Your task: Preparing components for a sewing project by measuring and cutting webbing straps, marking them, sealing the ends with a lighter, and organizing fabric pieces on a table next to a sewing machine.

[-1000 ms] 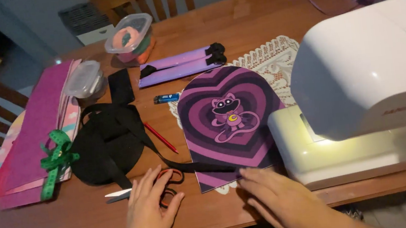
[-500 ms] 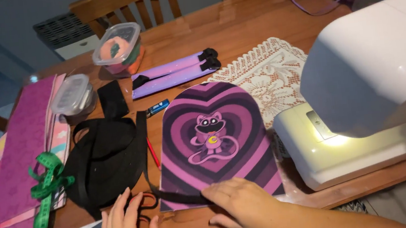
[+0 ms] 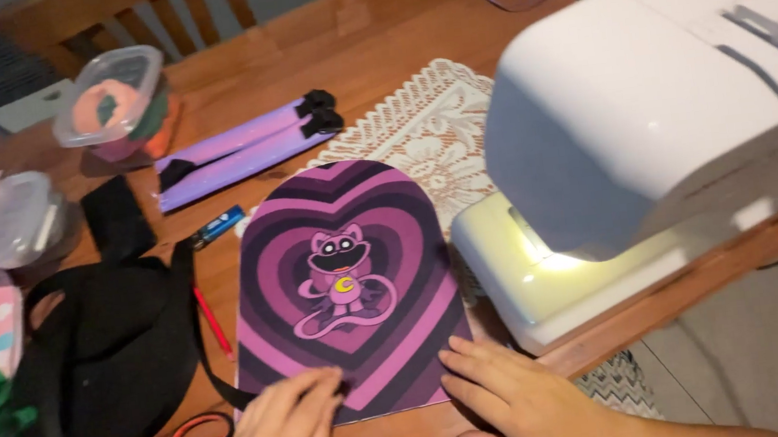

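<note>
The room around me is dim and warm-toned, and the strongest light is the small lamp under the arm of my white sewing machine (image 3: 676,111), which throws a yellow-white glow onto its base and burns out to glare there. That glow falls off quickly across the wooden surface (image 3: 314,53), so the purple fabric panel (image 3: 348,290) reads clearly while the black fabric (image 3: 96,365) at my left sinks into near-featureless shadow. The whole view is soft with motion blur, worst at the left edge and top corners, and my fingers (image 3: 316,395) look slightly smeared.
</note>
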